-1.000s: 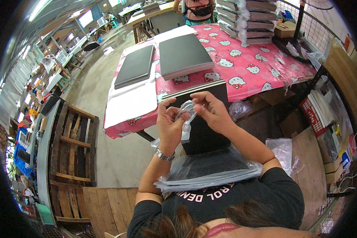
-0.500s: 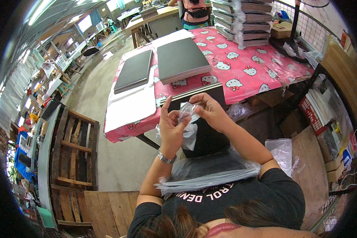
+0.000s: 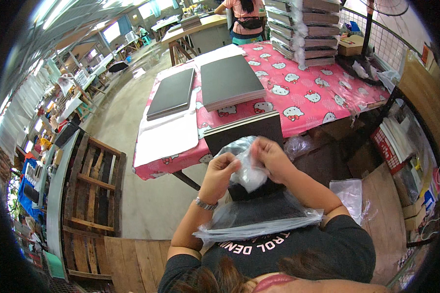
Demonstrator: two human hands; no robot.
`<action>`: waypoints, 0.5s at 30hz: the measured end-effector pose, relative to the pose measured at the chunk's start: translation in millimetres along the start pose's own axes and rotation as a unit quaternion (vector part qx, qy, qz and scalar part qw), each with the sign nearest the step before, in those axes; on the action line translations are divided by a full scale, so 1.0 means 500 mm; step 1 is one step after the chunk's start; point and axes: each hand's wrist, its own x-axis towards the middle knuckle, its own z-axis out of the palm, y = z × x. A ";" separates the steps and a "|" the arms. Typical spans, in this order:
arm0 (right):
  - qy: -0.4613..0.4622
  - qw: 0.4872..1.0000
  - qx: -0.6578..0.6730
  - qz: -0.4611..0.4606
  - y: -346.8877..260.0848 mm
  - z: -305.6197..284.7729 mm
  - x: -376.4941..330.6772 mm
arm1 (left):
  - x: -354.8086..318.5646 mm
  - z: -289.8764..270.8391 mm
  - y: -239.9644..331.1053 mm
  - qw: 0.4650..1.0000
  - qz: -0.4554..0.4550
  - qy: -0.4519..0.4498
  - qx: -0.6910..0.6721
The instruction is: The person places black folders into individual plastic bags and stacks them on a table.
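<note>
Film (image 3: 252, 178), whitish and crumpled, bunches between your hands, just right of the left fingertips and reaching below the right ones. Your left hand (image 3: 220, 176) seems to pinch its side between thumb and forefinger; the fingertips of your right hand (image 3: 275, 163) blur against it, so whether they are closed I cannot tell. It should feel very light, limp and slick, apt to cling to itself and tear if jerked. Best hold: a single edge between finger pads, not the bunched middle. Black panels (image 3: 274, 128) stand beyond your fingers.
</note>
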 end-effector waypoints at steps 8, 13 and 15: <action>-0.113 0.969 0.202 -0.085 -0.118 -0.105 -0.092 | -0.126 -0.074 -0.027 0.981 -0.178 -0.068 -0.026; -0.363 0.863 -0.290 0.198 -0.080 -0.105 -0.090 | -0.090 -0.107 0.053 0.913 -0.067 -0.149 -0.375; -0.272 0.901 -0.331 0.069 -0.095 -0.123 -0.069 | -0.107 -0.129 0.011 0.923 -0.152 -0.193 -0.296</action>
